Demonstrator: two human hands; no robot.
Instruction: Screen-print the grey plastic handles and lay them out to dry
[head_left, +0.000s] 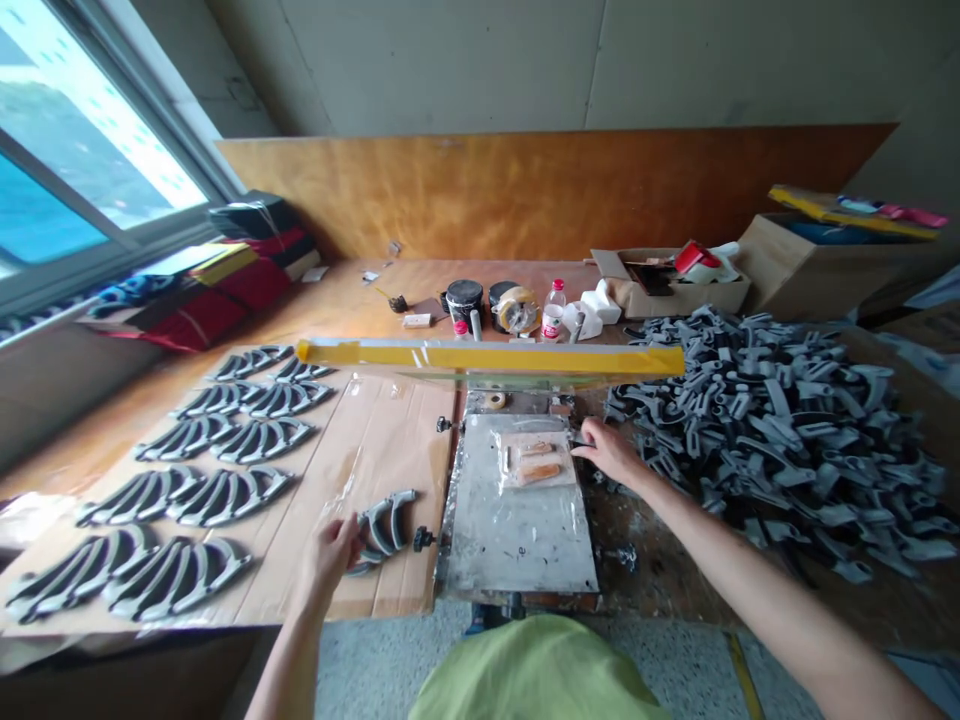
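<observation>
My left hand [337, 545] is closed at the left end of a short row of curved grey parts [386, 525] on the cardboard, its fingers around the nearest one. My right hand [609, 452] is pinched together just past the right edge of a flat grey metal plate [517, 535]. A small dark piece shows at its fingertips, too small to name. On the plate, near that hand, lies a clear sheet [506, 475] with brown strips [538, 470] on it.
Fanned rows of similar parts [180, 575] cover the cardboard [367, 420] at left. A big heap of grey parts [780, 420] lies at right. A yellow-taped bar [487, 356] crosses behind the plate. Farther back stand black tubs [465, 300], a bottle [553, 312] and a carton [694, 297].
</observation>
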